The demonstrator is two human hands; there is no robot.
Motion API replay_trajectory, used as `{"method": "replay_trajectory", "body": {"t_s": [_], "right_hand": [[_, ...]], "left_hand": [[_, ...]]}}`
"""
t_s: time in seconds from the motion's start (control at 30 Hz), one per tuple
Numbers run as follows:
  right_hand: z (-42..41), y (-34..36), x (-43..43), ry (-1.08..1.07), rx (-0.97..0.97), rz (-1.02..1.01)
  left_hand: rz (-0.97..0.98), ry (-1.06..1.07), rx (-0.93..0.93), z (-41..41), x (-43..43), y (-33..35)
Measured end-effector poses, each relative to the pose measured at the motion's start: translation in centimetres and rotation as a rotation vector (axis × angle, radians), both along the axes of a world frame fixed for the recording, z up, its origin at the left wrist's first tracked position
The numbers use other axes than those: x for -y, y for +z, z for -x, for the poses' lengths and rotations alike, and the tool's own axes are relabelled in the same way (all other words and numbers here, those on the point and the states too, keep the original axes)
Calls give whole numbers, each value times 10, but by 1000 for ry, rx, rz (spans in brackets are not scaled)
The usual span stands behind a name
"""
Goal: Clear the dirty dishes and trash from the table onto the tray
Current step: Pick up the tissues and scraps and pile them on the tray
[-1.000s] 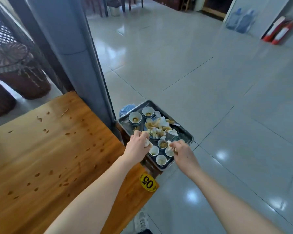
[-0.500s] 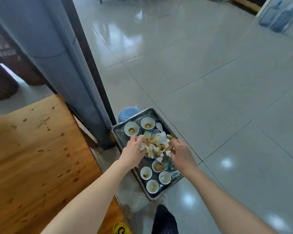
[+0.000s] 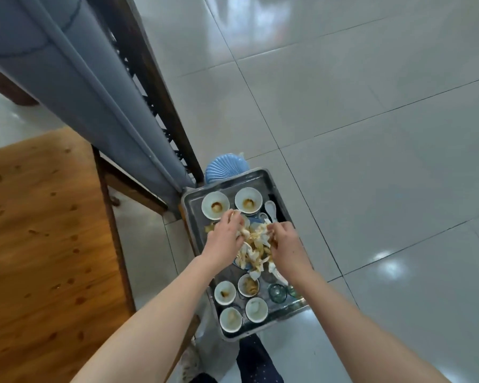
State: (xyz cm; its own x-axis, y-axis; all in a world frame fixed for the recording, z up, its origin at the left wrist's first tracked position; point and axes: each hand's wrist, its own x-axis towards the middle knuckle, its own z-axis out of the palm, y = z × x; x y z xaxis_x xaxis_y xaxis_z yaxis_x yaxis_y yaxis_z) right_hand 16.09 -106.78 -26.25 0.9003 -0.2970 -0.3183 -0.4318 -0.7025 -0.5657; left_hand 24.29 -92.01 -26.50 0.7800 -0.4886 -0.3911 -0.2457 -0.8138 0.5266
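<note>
Both forearms are stretched forward and down from the bottom of the view, converging over the metal tray [image 3: 250, 332], which is set low beside the wooden table [image 3: 39, 244], above the glossy tiled floor [image 3: 371, 161]. The left hand [image 3: 224, 239] is held palm down with the wrist roughly straight; its fingers [image 3: 234, 220] are curled downward into the pile of soiled napkins [image 3: 253, 246] and seem to be closed on some of the paper, though the fingertips themselves are hidden. The right hand [image 3: 287, 244] is turned inward toward the left one, its fingers [image 3: 273, 230] likewise bent and clenched on crumpled napkin at the pile's right edge. The two hands are kept near each other, with the pile between them.

The pile is heaped in the middle of the tray. Beyond it, at the tray's far end, two stained white bowls [image 3: 215, 205] are placed side by side, and a white ceramic spoon [image 3: 271, 210] is laid just to their right. At the near end four small white cups [image 3: 225, 292] are grouped, with a clear glass cup [image 3: 277, 293] beside them. A blue ribbed object [image 3: 224, 168] is seen just past the tray's far rim. Brown spots are scattered on the table top.
</note>
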Motion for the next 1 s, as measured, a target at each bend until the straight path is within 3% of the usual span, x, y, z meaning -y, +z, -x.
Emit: {"method": "replay_trajectory", "body": {"t_s": [0.23,0.4,0.73,1.0], "right_hand": [[0,-22,10,50,-147,-85],[3,-21,14,77,-177,-53],[4,24,-14,197,-110,62],[7,65,-89,268,-26,122]], "left_hand": [[-18,28,-145,-2,-3,-7],[-74,54,-152,1,-22,0],[-96,171,-28,18,-77,47],[-72,229,101,47,-157,88]]}}
